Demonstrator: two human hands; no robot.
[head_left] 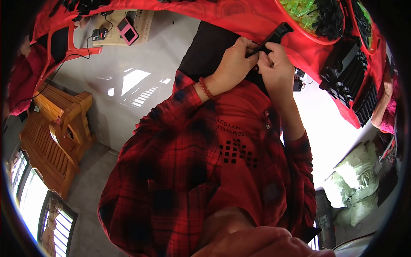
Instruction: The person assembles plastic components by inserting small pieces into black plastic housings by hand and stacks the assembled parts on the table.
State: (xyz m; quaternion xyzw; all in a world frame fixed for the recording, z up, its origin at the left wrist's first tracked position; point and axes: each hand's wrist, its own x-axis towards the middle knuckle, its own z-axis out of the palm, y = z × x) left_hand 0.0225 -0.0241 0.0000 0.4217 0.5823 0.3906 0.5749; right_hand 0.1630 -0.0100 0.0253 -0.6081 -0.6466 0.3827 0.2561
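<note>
Over my lap, at the edge of the red-covered table, both hands are on a long, narrow black plastic piece (278, 33). It slants up to the right, and its far end is notched. My left hand (234, 64), with a red bead bracelet (205, 88) at the wrist, has its fingers closed round the near end. My right hand (276, 64) pinches at the piece beside it, thumb and forefinger together. Fingers cover the near end, so I cannot tell whether a smaller part is held there.
A red basin (295, 26) at the upper right holds yellow-green and black plastic pieces. Black strip parts (349, 64) are stacked on the red cloth (233, 15). At left are a pink-framed device (127, 31) on cardboard, a wooden chair (53, 141) and another person's red sleeve (28, 77).
</note>
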